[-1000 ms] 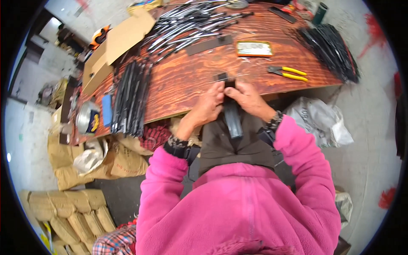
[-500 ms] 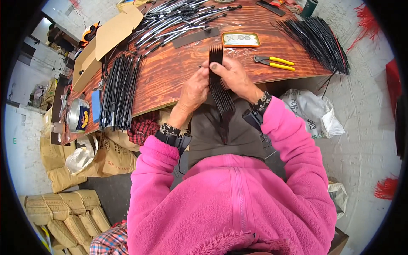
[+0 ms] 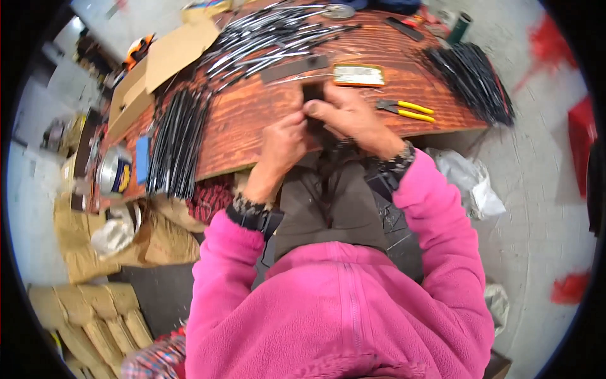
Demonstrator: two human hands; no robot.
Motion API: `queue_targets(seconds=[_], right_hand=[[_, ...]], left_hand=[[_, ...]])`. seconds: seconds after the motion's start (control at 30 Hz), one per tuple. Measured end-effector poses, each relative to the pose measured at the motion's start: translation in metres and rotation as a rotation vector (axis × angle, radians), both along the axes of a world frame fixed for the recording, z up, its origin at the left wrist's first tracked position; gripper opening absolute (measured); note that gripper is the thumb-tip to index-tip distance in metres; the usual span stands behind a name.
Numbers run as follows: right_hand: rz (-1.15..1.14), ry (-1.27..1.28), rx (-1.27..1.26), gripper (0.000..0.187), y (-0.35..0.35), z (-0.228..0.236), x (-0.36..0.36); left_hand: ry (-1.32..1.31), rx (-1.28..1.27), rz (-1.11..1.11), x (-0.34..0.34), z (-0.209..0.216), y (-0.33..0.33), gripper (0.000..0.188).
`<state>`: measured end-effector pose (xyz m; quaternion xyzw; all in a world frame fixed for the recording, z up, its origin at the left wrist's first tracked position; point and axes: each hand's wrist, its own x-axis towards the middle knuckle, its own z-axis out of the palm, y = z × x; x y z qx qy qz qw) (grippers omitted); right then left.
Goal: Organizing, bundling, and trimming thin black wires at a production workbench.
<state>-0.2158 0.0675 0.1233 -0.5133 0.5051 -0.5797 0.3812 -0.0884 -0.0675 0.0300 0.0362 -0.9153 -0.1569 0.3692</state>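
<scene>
Over the table's near edge, both hands hold a flat bundle of thin black rods (image 3: 313,92), smeared by motion. My right hand (image 3: 360,120) is closed round it from the right, thumb across its front. My left hand (image 3: 282,142) is closed at its left side, fingers pressed together against it; the fingertips are blurred. The bundle's lower part hangs toward my lap, dark and indistinct. To the right of my right hand lie cutting pliers with yellow handles (image 3: 413,115). Just beyond the hands sits a shallow tin with an orange rim (image 3: 358,84), its contents blurred.
The wood-grain table (image 3: 237,136) carries black rods (image 3: 177,142) at left, silver rods (image 3: 265,44) at the back and more black strands (image 3: 470,82) at right. An open cardboard box (image 3: 178,54) and a round metal tin (image 3: 111,170) stand at left. White sacking (image 3: 470,183) lies below right.
The bundle's upper end has tipped and come slightly lower, and its separate tips no longer show. Both hands have shifted a little; my head view has moved slightly.
</scene>
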Motion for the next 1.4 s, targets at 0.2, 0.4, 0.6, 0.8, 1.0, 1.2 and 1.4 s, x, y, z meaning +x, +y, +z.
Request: queue_targets(seconds=[0.2, 0.4, 0.6, 0.8, 1.0, 1.2, 1.4], right_hand=[[-0.023, 0.040, -0.076, 0.025, -0.005, -0.043, -0.011], [-0.110, -0.127, -0.057, 0.024, 0.004, -0.082, 0.002], [-0.165, -0.066, 0.018, 0.024, 0.014, -0.105, 0.004], [-0.136, -0.038, 0.011, 0.023, 0.016, -0.109, 0.009], [-0.163, 0.028, -0.078, 0.027, 0.013, -0.108, 0.012], [-0.153, -0.002, -0.124, 0.028, -0.005, -0.105, 0.009], [-0.073, -0.080, -0.163, 0.032, -0.021, -0.089, 0.013]], left_hand=[[0.116, 0.055, 0.072, -0.005, -0.022, 0.008, 0.020], [0.145, -0.001, 0.017, -0.003, -0.052, 0.012, 0.022], [0.135, 0.007, -0.089, 0.005, -0.059, 0.013, 0.022], [0.114, -0.010, -0.057, 0.006, -0.067, 0.008, 0.026], [0.137, 0.076, -0.071, 0.004, -0.041, 0.012, 0.029], [0.183, 0.191, -0.036, 0.001, -0.037, 0.009, 0.031], [0.064, 0.259, 0.035, 0.012, -0.037, 0.004, 0.037]])
